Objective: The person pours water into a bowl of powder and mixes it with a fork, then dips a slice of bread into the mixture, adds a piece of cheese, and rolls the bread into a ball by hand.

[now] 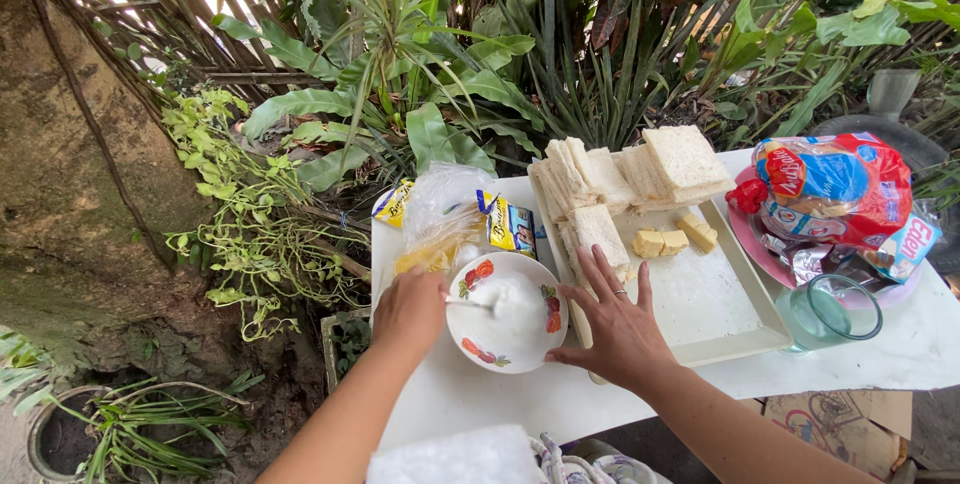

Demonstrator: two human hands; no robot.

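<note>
Your left hand [408,311] is curling closed round a small utensil [470,302], w/ its tip dipping into the white stuff in the flowered bowl [508,312] just right of your knuckles. Your right hand [618,326] is lying spread wide & flat, gripping nothing, fingers [600,274] resting on the white tray [700,294] & thumb touching the bowl rim. Trimmed bread slices [625,179] are sitting just beyond those fingertips; butter chunks [675,239] slightly right. A green glass [828,312] is standing further right.

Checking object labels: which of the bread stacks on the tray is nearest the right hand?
The front stack of bread, just beyond the right hand; the other stacks sit farther back along the tray.
</note>
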